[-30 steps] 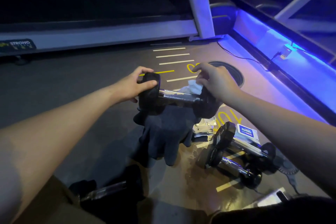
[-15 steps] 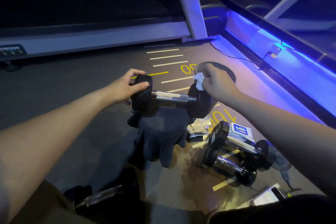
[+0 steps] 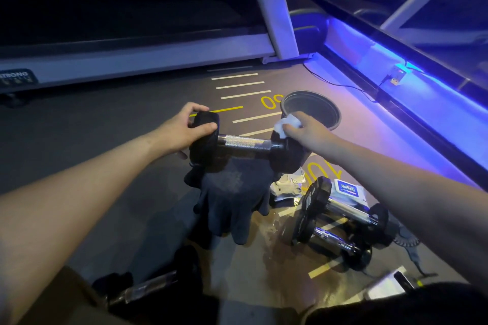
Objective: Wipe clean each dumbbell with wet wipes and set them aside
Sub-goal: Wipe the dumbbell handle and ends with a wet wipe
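A treadmill [image 3: 132, 60] fills the far left of the scene, and a blue-lit ledge [image 3: 396, 82] runs along the right. The grey floor [image 3: 79, 140] carries white and yellow marking lines. A dark round bin [image 3: 311, 108] stands on the floor just beyond the right hand.

A dark cloth [image 3: 232, 198] hangs below the held dumbbell [image 3: 245, 142], which sits level in mid-scene above the floor. Two more dumbbells [image 3: 340, 221] lie on the floor to the near right, just in front of a wet wipes pack [image 3: 348, 190]. Another dumbbell [image 3: 148, 287] lies near the bottom left edge.

The left hand [image 3: 182, 132] grips the dumbbell's left head, thumb on its near face and fingers [image 3: 195, 107] curled over its top. The right hand [image 3: 306, 132] pinches a white wet wipe [image 3: 286, 123] between thumb and fingers and presses it on the top of the right head; the knurled metal handle between the two heads is bare.

Compared with half a second ago, the wipe sits in much the same place on the top edge of the right head, the left hand's grip is unchanged, and the bin's rim shows more fully beyond the right hand. A second ago the wipe was lower, on the inner side of that head near the handle.
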Tool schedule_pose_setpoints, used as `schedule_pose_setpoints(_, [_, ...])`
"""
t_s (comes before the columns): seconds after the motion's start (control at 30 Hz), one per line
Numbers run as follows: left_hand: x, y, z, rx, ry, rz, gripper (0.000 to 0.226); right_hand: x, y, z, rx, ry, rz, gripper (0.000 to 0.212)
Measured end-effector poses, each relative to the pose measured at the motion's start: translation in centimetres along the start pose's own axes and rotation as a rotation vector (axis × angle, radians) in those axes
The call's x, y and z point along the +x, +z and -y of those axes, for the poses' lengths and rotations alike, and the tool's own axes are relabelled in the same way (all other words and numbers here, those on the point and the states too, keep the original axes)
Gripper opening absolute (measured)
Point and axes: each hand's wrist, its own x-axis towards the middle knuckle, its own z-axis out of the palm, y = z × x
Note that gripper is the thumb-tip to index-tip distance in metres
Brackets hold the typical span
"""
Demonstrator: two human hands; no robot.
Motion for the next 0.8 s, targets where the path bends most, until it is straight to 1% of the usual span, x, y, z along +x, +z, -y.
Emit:
schedule_pose_setpoints(0.07, [-0.2, 0.7, -0.5, 0.058, -0.006, -0.023, 0.057, -0.6, 0.3, 0.4, 0.090, 0.041, 0.043, 0.058])
schedule_pose_setpoints(0.13, [-0.2, 1.5, -0.8, 0.156, -0.013, -0.054, 0.073, -0.8, 0.6, 1.1, 0.071, 0.024, 0.096, 0.055])
schedule_pose_setpoints(0.17, [-0.1, 1.9, -0.8, 0.202, -0.011, -0.073, 0.078, -0.8, 0.5, 1.9, 0.100, 0.023, 0.112, 0.051])
schedule_pose_setpoints(0.2, [-0.1, 2.1, -0.9, 0.236, -0.009, -0.091, 0.079, -0.7, 0.5, 2.1, 0.156, 0.047, 0.130, 0.048])
schedule_pose_setpoints(0.23, [0.0, 2.3, -1.0, 0.254, -0.009, -0.104, 0.078, -0.6, 0.6, 1.7, 0.162, 0.061, 0.128, 0.046])
schedule_pose_setpoints(0.3, [0.1, 2.4, -1.1, 0.255, -0.023, -0.112, 0.075, 0.0, 1.1, 0.8, 0.120, 0.071, 0.098, 0.050])
schedule_pose_setpoints(0.4, [0.0, 2.5, -1.2, 0.255, -0.042, -0.117, 0.077, 0.4, 1.5, 0.6, 0.136, 0.101, 0.080, 0.067])
schedule_pose_setpoints(0.43, [-0.1, 2.5, -1.3, 0.254, -0.051, -0.119, 0.081, 0.4, 1.6, 0.6, 0.131, 0.115, 0.075, 0.070])
schedule_pose_setpoints(0.53, [-0.4, 2.4, -1.5, 0.209, -0.098, -0.113, 0.097, -0.3, 1.5, 1.1, 0.129, 0.170, 0.077, 0.068])
schedule_pose_setpoints(0.6, [-0.8, 2.4, -1.7, 0.174, -0.115, -0.113, 0.097, -0.7, 1.7, 1.3, 0.133, 0.206, 0.044, 0.072])
schedule_pose_setpoints(0.7, [-1.2, 2.8, -1.8, 0.172, -0.116, -0.152, 0.083, -1.4, 2.1, 0.9, 0.059, 0.158, -0.039, 0.069])
schedule_pose_setpoints(0.8, [-1.6, 3.3, -1.7, 0.142, -0.108, -0.190, 0.074, -2.4, 2.3, 1.0, 0.058, 0.150, -0.077, 0.068])
